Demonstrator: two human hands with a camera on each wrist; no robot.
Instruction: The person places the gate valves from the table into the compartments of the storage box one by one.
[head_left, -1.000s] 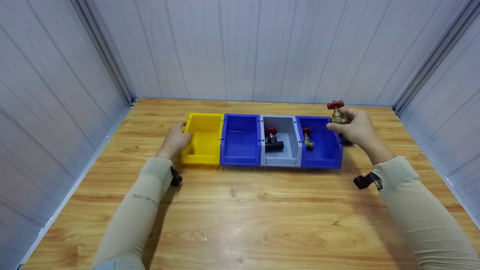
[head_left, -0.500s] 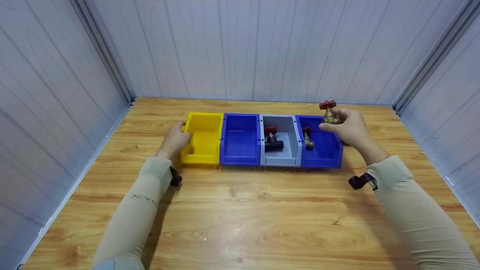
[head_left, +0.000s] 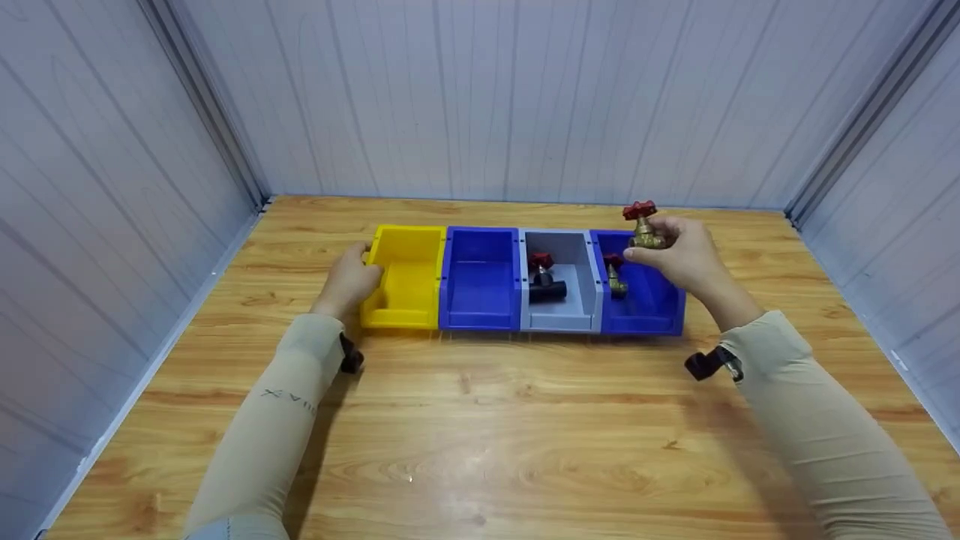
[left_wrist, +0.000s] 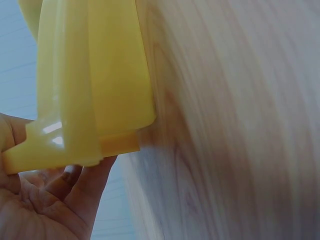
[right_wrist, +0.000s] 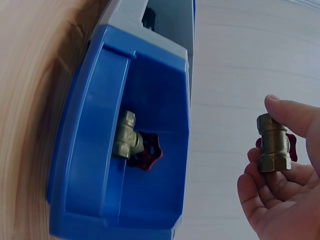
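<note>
My left hand [head_left: 348, 282] grips the left wall of the yellow bin [head_left: 409, 270], thumb inside; the left wrist view shows fingers [left_wrist: 82, 195] curled at its edge. My right hand [head_left: 688, 259] pinches a brass valve [head_left: 645, 234] with a red handwheel, held upright over the back of the right-hand blue bin [head_left: 649, 326]. Inside that bin lies another brass valve [right_wrist: 126, 137] with a red handwheel, against the left wall. A black valve [head_left: 549, 291] with a red handwheel lies in the grey bin [head_left: 581, 321].
A second blue bin [head_left: 480, 281] stands between the yellow and grey ones, all joined side by side in a row. They stand on a wooden table [head_left: 480, 420]. Pale panels [head_left: 480, 97] wall the table at the back and both sides.
My right hand has moved left with the brass valve, from the right edge of the blue bin to above it. The black object seen beside that bin earlier is now hidden. My left hand stays put.
</note>
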